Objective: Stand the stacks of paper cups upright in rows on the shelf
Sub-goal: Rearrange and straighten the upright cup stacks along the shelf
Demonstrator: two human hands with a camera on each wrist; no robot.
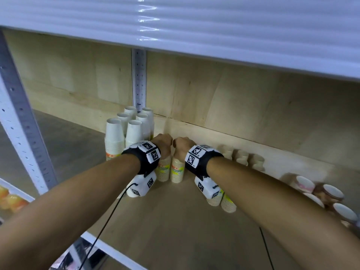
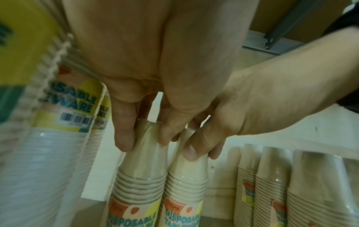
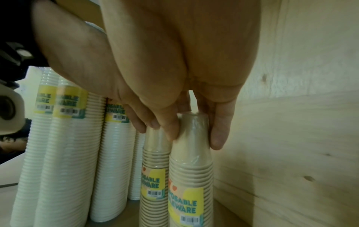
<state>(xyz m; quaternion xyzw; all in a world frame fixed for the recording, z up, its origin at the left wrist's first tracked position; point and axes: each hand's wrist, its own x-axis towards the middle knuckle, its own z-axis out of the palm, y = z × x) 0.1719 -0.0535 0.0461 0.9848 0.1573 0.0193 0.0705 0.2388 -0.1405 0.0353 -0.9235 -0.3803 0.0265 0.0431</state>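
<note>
Two tan wrapped stacks of paper cups stand upright side by side on the wooden shelf [image 1: 175, 230], close to the back panel. My left hand [image 1: 162, 142] grips the top of the left tan stack [image 1: 163, 170] from above. Curled fingers and thumb of the left hand [image 2: 143, 135] pinch that stack [image 2: 139, 169]. My right hand [image 1: 182, 145] grips the top of the right tan stack [image 1: 177, 171]. The right wrist view shows the right hand [image 3: 191, 135] holding its stack [image 3: 191, 169] between thumb and fingers. Several white cup stacks [image 1: 124, 131] stand in two rows just left.
More tan stacks [image 1: 241, 156] stand along the back panel to the right. Two stacks [image 1: 228, 203] sit under my right forearm, and patterned cups [image 1: 321, 193] lie at the far right. An upper shelf [image 1: 194, 26] hangs overhead. A metal post [image 1: 19, 117] bounds the left.
</note>
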